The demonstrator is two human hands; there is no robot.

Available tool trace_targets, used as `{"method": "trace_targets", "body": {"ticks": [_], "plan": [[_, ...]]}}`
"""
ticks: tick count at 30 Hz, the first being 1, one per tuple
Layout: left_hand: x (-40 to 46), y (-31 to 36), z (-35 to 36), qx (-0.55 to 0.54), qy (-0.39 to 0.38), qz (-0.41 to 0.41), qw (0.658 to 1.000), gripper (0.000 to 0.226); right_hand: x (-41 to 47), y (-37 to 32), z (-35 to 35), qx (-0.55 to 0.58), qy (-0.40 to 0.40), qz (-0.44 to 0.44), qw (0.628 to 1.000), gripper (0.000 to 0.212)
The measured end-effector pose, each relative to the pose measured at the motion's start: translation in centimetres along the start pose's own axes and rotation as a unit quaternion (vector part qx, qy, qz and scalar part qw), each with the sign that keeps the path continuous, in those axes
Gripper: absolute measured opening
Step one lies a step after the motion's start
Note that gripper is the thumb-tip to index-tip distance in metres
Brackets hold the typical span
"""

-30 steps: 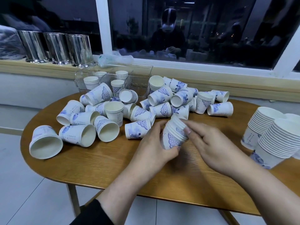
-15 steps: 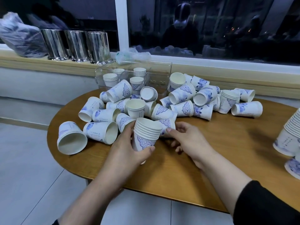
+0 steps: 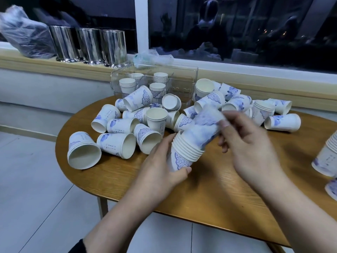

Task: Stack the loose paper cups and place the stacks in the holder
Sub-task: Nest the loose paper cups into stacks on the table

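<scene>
Left hand [image 3: 160, 167] gripped the nested stack of cups [image 3: 184, 154] low on its wall, thumb across the blue pattern near the base, fingers curled behind. Stack was tilted, its rims pointing up and to the right, held just above the wooden table [image 3: 209, 194]. Right hand [image 3: 249, 143] pinched a single cup [image 3: 207, 123], motion-blurred, by its base end between thumb and fingertips; the cup's mouth end sat at or partly inside the top rim of the stack, and how deep it was seated could not be told through the blur.

Behind both hands lay the pile of loose cups [image 3: 145, 123], most on their sides, a few upright, some already nested in twos or threes. One short nested group [image 3: 83, 152] lay apart at the left edge of the table, mouth toward the camera. The clear plastic holder [image 3: 182, 77] stood at the far side of the table against the window ledge, with four short stacks upright in its left compartments. Taller finished stacks [image 3: 326, 157] lay at the right edge of the view. Three steel canisters [image 3: 89, 44] and a plastic bag [image 3: 23, 35] stood on the ledge.
</scene>
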State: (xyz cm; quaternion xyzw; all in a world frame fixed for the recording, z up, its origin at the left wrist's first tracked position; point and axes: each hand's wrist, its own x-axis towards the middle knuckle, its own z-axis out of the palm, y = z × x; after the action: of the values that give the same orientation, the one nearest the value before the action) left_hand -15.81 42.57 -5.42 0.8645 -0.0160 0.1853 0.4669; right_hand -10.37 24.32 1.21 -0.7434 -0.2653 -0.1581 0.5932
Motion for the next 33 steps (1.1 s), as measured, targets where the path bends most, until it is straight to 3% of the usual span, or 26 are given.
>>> {"method": "trace_targets", "body": {"ticks": [3, 5, 10, 14, 19, 26, 30, 33], "plan": [[-0.1, 0.4, 1.1, -0.019, 0.0, 0.007, 1.0, 0.085, -1.1, 0.9, 0.4, -0.133, -0.12, -0.036, 0.983, 0.022], [0.1, 0.7, 1.7, -0.039, 0.001, 0.002, 0.999, 0.089, -1.9, 1.9, 0.1, -0.191, -0.136, -0.069, 0.97, 0.031], [1.1, 2.3, 4.0, -0.064, -0.019, 0.007, 0.998, 0.085, -3.6, 3.4, -2.5, -0.182, -0.106, -0.051, 0.976, 0.047], [2.1, 3.9, 7.8, -0.091, -0.042, 0.012, 0.995, 0.077, -4.8, 4.4, -5.2, -0.184, -0.074, -0.04, 0.979, 0.043], [3.4, 6.2, 13.4, -0.113, -0.068, 0.016, 0.991, 0.076, -6.2, 5.7, -9.1, -0.171, 0.042, -0.012, 0.984, 0.04], [4.2, 7.8, 20.5, -0.07, -0.128, 0.027, 0.989, 0.074, -7.3, 7.9, -14.7, -0.175, 0.091, 0.042, 0.979, 0.048], [4.1, 8.2, 20.5, -0.038, -0.152, 0.025, 0.987, 0.081, -7.5, 8.7, -15.7, -0.199, 0.083, 0.047, 0.975, 0.052], [4.3, 7.7, 17.9, -0.003, -0.115, 0.03, 0.993, 0.069, -7.7, 7.7, -15.3, -0.22, 0.126, -0.007, 0.967, 0.049]]}}
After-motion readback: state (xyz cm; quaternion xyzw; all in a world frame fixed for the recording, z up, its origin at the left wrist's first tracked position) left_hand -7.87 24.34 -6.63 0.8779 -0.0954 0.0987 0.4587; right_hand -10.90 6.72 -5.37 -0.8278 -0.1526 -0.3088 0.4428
